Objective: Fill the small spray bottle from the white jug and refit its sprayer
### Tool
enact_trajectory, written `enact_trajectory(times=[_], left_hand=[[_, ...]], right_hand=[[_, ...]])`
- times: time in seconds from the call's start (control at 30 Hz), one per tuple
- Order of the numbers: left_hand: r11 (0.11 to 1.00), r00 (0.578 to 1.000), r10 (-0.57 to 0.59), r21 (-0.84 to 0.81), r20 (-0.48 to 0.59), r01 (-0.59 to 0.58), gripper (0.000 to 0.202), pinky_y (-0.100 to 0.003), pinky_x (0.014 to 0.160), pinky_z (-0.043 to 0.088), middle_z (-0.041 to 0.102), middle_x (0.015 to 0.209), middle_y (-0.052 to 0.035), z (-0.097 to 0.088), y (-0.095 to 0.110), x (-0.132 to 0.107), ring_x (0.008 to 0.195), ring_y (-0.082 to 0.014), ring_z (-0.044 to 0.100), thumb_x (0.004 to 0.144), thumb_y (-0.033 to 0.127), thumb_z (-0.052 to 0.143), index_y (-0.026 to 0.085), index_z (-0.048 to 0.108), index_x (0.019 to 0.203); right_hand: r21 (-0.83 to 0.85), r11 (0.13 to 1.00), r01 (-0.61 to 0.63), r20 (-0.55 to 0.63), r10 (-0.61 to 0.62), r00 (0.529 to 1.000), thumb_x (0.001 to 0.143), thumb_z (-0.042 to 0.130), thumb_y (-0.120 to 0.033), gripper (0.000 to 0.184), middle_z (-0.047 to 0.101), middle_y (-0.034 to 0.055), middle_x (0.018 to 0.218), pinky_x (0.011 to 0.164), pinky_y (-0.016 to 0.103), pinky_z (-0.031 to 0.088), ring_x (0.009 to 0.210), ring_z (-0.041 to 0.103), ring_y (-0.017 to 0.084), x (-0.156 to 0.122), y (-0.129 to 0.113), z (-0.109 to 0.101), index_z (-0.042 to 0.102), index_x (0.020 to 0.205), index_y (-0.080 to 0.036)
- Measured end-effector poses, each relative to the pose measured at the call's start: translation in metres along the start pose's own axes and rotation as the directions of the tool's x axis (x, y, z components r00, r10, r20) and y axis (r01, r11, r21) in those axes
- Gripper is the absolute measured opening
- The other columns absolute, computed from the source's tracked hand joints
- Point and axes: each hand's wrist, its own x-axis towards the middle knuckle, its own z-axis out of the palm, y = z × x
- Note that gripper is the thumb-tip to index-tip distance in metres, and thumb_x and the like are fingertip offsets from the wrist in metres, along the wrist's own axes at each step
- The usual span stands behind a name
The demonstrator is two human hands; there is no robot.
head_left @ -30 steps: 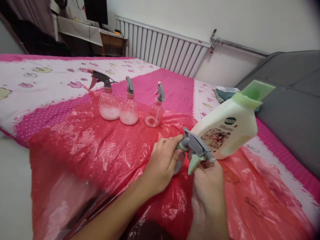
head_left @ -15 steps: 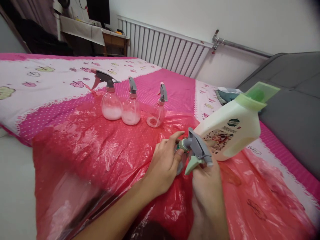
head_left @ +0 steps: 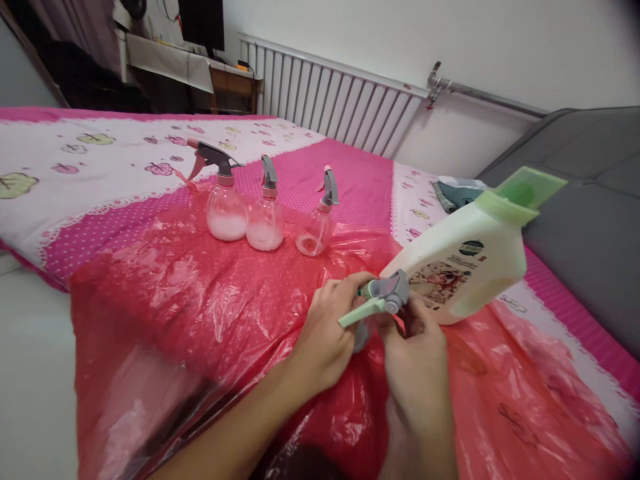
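Note:
Between my hands is a small spray bottle with a grey and light green spray head [head_left: 393, 292]. My left hand [head_left: 325, 330] is closed around its neck, hiding most of the body. My right hand [head_left: 419, 350] has its fingers against the far side of the spray head, partly hidden behind it. The green trigger points toward me and to the left. Close beyond my right hand, a large cream jug [head_left: 465, 260] with a green cap stands on red plastic sheeting [head_left: 200, 300].
Three clear spray bottles with pink collars stand farther back: a left one [head_left: 227, 213] and a middle one [head_left: 265, 223] with whitish liquid, and a right one [head_left: 315, 230]. The patterned bed [head_left: 345, 170] lies beneath. A grey headboard [head_left: 575, 193] rises at right.
The spray head has turned, its nozzle and trigger swinging from the right toward me and leftward. My right hand has shifted up against the head; my left hand keeps its hold.

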Motion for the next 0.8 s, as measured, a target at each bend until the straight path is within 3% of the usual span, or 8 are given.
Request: enact_trajectory(times=[0.23, 0.47, 0.8], left_hand=[[0.999, 0.999, 0.025, 0.031, 0.030, -0.026, 0.037, -0.047, 0.114, 0.037, 0.063, 0.142, -0.0050, -0.0001, 0.0003, 0.0010, 0.128, -0.0267, 0.054, 0.112, 0.033, 0.035, 0.031, 0.053, 0.144], [0.999, 0.998, 0.020, 0.046, 0.055, -0.023, 0.036, -0.047, 0.108, 0.043, 0.066, 0.134, -0.0091, 0.0007, 0.0058, 0.0031, 0.122, -0.0284, 0.059, 0.110, 0.030, 0.038, 0.027, 0.055, 0.142], [0.996, 0.999, 0.018, 0.083, 0.030, -0.021, 0.033, -0.049, 0.105, 0.043, 0.065, 0.131, -0.0095, 0.0008, 0.0023, 0.0031, 0.118, -0.0289, 0.057, 0.107, 0.023, 0.039, 0.023, 0.058, 0.134]], right_hand=[[-0.002, 1.000, -0.010, -0.076, 0.009, 0.997, 0.072, 0.084, -0.045, 0.039, 0.072, 0.0065, 0.104, 0.090, 0.040, 0.052, 0.096, 0.067, 0.022, 0.0012, 0.0029, 0.0011, 0.063, 0.095, -0.021], [0.019, 1.000, -0.017, -0.105, 0.019, 0.994, 0.069, 0.087, -0.047, 0.042, 0.069, 0.0028, 0.094, 0.087, 0.040, 0.051, 0.091, 0.065, 0.021, 0.0002, 0.0014, 0.0052, 0.060, 0.089, -0.022], [0.033, 0.998, -0.060, -0.065, 0.062, 0.996, 0.069, 0.088, -0.045, 0.048, 0.075, 0.0069, 0.105, 0.092, 0.042, 0.051, 0.098, 0.069, 0.024, -0.0005, -0.0012, 0.0081, 0.067, 0.105, -0.021]])
